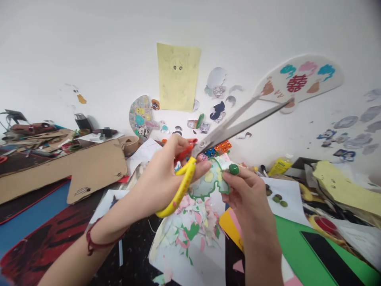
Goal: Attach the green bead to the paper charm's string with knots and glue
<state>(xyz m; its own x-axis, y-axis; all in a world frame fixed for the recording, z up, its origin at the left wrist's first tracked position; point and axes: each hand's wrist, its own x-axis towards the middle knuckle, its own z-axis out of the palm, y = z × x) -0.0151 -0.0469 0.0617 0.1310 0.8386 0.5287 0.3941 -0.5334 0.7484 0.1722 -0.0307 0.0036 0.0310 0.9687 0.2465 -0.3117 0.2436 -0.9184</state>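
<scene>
My left hand (163, 171) is closed on a pair of scissors (205, 145) with one yellow and one red-orange handle. The scissors' long metal blades are spread apart and point up to the right. Between my hands is a pale paper cutout (210, 180) with a green outline and yellowish patches. My right hand (247, 186) pinches this cutout at its right edge, with a green ring or nail at a fingertip. My left fingers are close to the cutout's left side; whether they touch it I cannot tell. Pink, green and white paper scraps (196, 222) lie below.
White paper (205, 266) lies under the scraps. Cardboard (98, 171) leans at the left. A dark phone-like slab (330, 258) rests on a green sheet (291, 234) at the right. A yellow bottle (279, 165) stands behind, near the wall with its pinned drawings (178, 77).
</scene>
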